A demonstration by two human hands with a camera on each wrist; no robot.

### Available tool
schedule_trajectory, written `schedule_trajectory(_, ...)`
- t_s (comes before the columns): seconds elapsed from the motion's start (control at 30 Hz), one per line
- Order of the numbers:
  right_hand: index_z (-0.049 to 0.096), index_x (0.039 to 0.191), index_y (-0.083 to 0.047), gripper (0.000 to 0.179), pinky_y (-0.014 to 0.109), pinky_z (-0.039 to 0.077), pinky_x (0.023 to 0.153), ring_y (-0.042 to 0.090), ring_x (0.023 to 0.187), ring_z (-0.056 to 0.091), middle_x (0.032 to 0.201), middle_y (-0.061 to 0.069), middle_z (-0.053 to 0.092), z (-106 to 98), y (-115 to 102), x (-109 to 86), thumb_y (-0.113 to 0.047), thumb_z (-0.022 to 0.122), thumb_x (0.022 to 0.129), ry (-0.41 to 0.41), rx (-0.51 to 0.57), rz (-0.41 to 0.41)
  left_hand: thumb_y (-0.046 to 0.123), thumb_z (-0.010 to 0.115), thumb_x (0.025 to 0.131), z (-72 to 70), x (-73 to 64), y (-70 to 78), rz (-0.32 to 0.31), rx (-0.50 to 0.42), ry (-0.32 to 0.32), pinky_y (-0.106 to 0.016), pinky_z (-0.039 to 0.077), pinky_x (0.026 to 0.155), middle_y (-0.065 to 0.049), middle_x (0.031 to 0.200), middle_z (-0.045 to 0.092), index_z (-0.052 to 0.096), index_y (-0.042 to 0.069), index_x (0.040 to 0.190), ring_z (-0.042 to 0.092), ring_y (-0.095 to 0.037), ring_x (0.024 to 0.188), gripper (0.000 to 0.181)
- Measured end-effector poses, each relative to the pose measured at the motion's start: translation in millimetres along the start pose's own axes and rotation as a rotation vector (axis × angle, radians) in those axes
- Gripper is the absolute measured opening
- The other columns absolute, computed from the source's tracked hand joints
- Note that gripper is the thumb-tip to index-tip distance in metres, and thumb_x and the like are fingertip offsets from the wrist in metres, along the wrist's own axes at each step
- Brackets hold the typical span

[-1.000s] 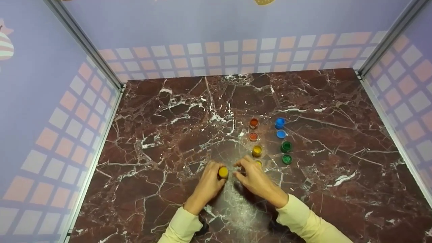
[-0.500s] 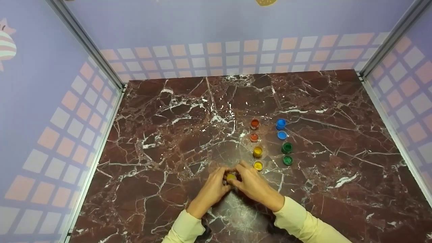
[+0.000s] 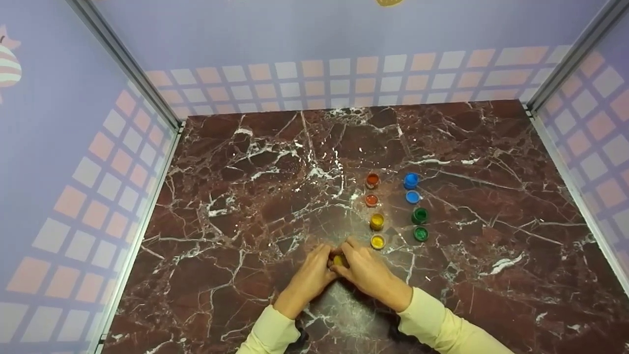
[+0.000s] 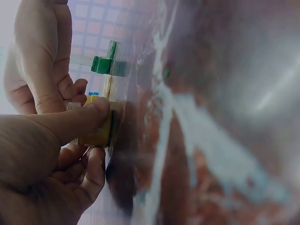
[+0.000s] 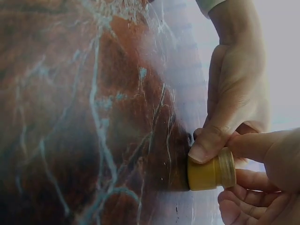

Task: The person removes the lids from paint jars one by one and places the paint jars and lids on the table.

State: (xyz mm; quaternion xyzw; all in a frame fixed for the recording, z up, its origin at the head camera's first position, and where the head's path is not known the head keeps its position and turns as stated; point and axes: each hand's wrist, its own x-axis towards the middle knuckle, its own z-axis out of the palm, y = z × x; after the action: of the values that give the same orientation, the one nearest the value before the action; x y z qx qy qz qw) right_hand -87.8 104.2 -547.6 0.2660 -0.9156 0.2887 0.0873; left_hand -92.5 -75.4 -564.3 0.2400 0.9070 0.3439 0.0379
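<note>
A small yellow paint jar (image 5: pixel 202 176) with a clear lid (image 5: pixel 228 168) stands between both hands, its base right at the marble tabletop. In the head view only a bit of its yellow top shows among the fingers. My left hand (image 3: pixel 308 276) grips the jar's body, thumb along its side in the left wrist view. From the other side, my right hand (image 3: pixel 366 273) has its fingers and thumb round the lid. Just beyond the right hand lie an uncapped yellow paint jar (image 3: pixel 377 221) and its yellow-filled lid (image 3: pixel 378 241).
Further back are an open orange-red jar (image 3: pixel 372 180) with its lid (image 3: pixel 371 200). Right of them stand an open blue jar (image 3: pixel 411 181), a blue lid (image 3: pixel 412 197), an open green jar (image 3: pixel 419 215) and a green lid (image 3: pixel 420 233). Patterned panels (image 3: pixel 314 39) enclose the table.
My right hand has come left from beside the loose yellow lid onto the jar that the left hand holds. The left hand has shifted slightly right and nearer with the jar.
</note>
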Motion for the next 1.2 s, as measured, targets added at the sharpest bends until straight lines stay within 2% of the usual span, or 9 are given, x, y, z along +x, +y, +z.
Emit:
schedule_trajectory(0.1,0.067,0.100,-0.001,0.028,0.035,0.056,0.063,0.019,0.073,0.060,0.091,0.004,0.057,0.7,0.0,-0.4,-0.019,0.083,0.087,-0.001,-0.024,-0.026,0.004,0.081,0.081,-1.1,1.7,0.3,0.012,0.003,-0.014,-0.042,0.052,0.084,-0.007,0.100,0.061,0.059,0.004,0.106,0.060,-0.027,0.096,0.033)
schedule_trajectory(0.3,0.064,0.093,-0.002,0.022,0.034,0.054,0.060,0.019,0.070,0.057,0.087,0.003,0.051,0.6,-0.6,0.3,-0.015,0.080,0.088,-0.009,-0.055,-0.063,0.004,0.083,0.076,-0.8,8.4,-2.3,0.093,0.025,0.008,-0.035,0.052,0.075,-0.004,0.087,0.057,0.060,0.003,0.097,0.055,-0.018,0.081,0.031)
schedule_trajectory(0.47,0.062,0.092,-0.001,0.019,0.036,0.054,0.059,0.021,0.069,0.056,0.086,0.005,0.051,-0.9,-1.7,2.6,-0.012,0.078,0.088,-0.030,-0.104,-0.086,0.001,0.082,0.074,-0.8,10.2,-4.8,0.109,0.039,0.004,-0.036,0.053,0.074,-0.004,0.087,0.057,0.060,0.003,0.095,0.056,-0.020,0.082,0.031)
schedule_trajectory(0.7,0.063,0.094,-0.001,0.018,0.035,0.055,0.060,0.022,0.073,0.057,0.089,0.006,0.050,-1.2,-2.4,3.4,-0.012,0.076,0.090,-0.066,-0.149,-0.160,0.001,0.079,0.075,-2.3,10.2,-6.9,0.096,0.038,-0.035,-0.042,0.055,0.084,-0.008,0.095,0.063,0.062,0.002,0.098,0.063,-0.027,0.093,0.029)
schedule_trajectory(0.93,0.065,0.102,-0.002,0.015,0.032,0.056,0.073,0.019,0.083,0.058,0.096,0.005,0.054,-5.7,2.8,7.9,-0.012,0.073,0.094,-0.127,-0.114,-0.269,0.004,0.081,0.079,-3.5,10.6,-7.5,0.095,0.043,-0.043,-0.039,0.055,0.086,-0.009,0.097,0.065,0.063,0.002,0.101,0.065,-0.027,0.096,0.029)
schedule_trajectory(1.07,0.069,0.108,0.000,0.020,0.031,0.056,0.088,0.021,0.095,0.063,0.107,0.008,0.062,-8.7,10.6,10.7,-0.009,0.075,0.092,-0.165,-0.065,-0.358,0.012,0.084,0.084,-5.2,12.5,-8.5,0.095,0.013,-0.061,-0.035,0.056,0.087,-0.011,0.102,0.068,0.065,0.000,0.108,0.066,-0.025,0.097,0.033)
schedule_trajectory(1.2,0.072,0.108,-0.003,0.023,0.031,0.054,0.090,0.020,0.100,0.063,0.112,0.007,0.065,-11.1,14.2,12.2,-0.008,0.078,0.087,-0.171,-0.051,-0.411,0.015,0.085,0.084,-7.5,14.8,-8.8,0.084,-0.016,-0.088,-0.033,0.055,0.090,-0.011,0.108,0.070,0.066,0.000,0.114,0.067,-0.023,0.101,0.038)
